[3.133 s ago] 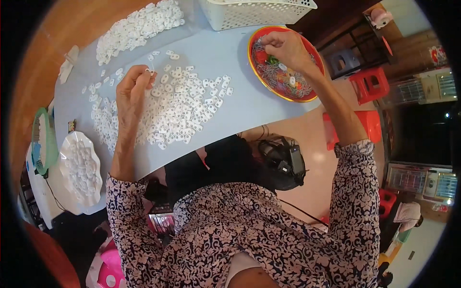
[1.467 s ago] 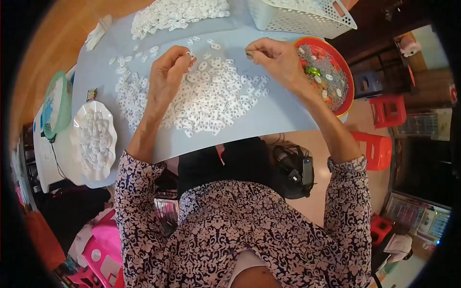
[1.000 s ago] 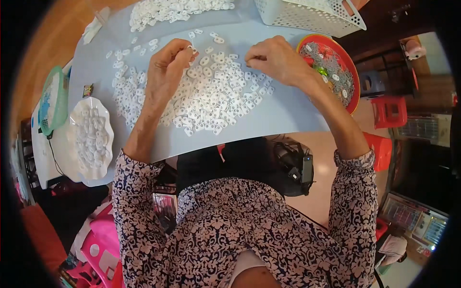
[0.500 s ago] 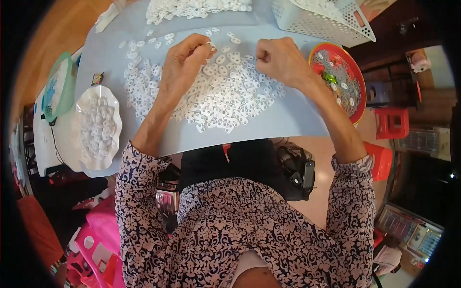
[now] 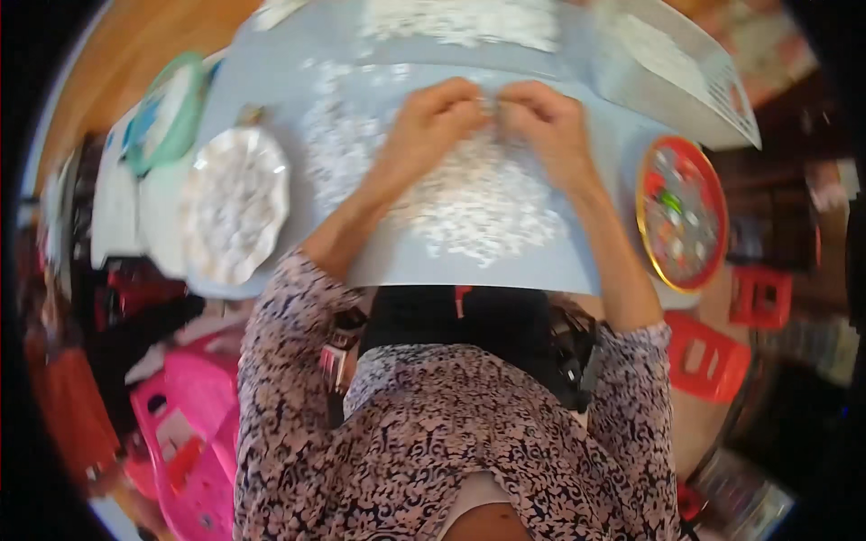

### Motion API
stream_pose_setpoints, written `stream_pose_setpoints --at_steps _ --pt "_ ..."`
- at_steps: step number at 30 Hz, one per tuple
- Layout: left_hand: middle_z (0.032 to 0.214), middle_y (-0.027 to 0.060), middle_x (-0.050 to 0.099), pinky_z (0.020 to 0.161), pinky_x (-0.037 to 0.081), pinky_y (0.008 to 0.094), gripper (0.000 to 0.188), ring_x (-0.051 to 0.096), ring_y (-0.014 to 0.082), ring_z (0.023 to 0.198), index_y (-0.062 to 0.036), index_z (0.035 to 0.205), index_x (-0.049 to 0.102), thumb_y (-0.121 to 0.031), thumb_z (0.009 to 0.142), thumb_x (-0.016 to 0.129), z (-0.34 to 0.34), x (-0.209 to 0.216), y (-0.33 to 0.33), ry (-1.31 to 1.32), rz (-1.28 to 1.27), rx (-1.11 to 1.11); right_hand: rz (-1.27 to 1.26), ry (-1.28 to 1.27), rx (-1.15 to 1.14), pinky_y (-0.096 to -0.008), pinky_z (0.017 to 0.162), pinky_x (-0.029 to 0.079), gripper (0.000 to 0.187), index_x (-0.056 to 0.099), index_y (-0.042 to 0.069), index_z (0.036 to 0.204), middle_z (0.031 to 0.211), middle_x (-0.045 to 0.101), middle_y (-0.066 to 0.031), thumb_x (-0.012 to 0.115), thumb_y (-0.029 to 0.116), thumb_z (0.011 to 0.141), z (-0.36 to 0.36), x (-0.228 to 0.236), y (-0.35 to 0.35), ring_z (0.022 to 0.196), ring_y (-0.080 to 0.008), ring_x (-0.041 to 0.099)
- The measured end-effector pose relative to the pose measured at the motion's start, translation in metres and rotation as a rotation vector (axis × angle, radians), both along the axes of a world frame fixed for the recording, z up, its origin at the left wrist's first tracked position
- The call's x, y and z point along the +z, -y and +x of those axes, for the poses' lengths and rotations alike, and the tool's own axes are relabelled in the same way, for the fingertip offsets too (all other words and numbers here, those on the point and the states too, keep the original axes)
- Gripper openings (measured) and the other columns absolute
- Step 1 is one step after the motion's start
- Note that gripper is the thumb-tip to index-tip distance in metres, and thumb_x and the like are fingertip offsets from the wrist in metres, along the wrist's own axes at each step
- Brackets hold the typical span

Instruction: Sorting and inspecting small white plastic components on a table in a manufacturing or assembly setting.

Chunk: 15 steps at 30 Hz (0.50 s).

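I see a person's two hands close together above the far part of the big white pile point(image 5: 478, 212), which sits on a pale blue table point(image 5: 388, 269). The left hand point(image 5: 431, 124) pinches a small white piece point(image 5: 488, 105) at its fingertips, though it looks blurry. The right hand point(image 5: 554, 126) has its fingers curled in; I can't tell if they pinch anything. Left of the pile is a wavy white dish point(image 5: 197, 203) full of white bits. Right of the pile is a red bowl point(image 5: 718, 207). Past the pile lies another white heap point(image 5: 465, 20), and past it on the right stands a pale basket point(image 5: 649, 106) with holes.
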<state>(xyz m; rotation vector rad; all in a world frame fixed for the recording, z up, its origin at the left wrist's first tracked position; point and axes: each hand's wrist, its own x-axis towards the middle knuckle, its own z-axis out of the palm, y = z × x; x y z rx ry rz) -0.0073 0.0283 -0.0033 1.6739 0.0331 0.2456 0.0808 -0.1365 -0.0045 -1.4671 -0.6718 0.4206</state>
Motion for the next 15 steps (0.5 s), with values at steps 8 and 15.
stream_pose_setpoints --at_steps 8,15 --pt "0.067 0.0071 0.060 0.058 0.044 0.0275 0.016 0.054 0.0117 0.064 0.0014 0.083 0.061 -0.014 0.078 0.057 0.006 -0.004 0.009 0.145 0.047 0.049 0.048 -0.013 -0.052 -0.0193 0.065 0.039 0.006 0.060 0.000 0.089 0.075 0.056 0.0000 0.055 0.002 0.086 -0.001 -0.010 0.009 0.070 -0.0062 0.049" --pt "0.066 0.0059 0.058 0.059 0.043 0.0268 0.016 0.053 0.0104 0.066 0.0020 0.082 0.060 -0.013 0.080 0.055 0.004 0.000 0.016 0.114 0.010 -0.005 0.055 -0.051 -0.093 -0.0191 0.062 0.039 0.008 0.061 -0.001 0.091 0.076 0.058 -0.0017 0.057 0.005 0.088 -0.008 -0.007 0.011 0.067 -0.0066 0.049"
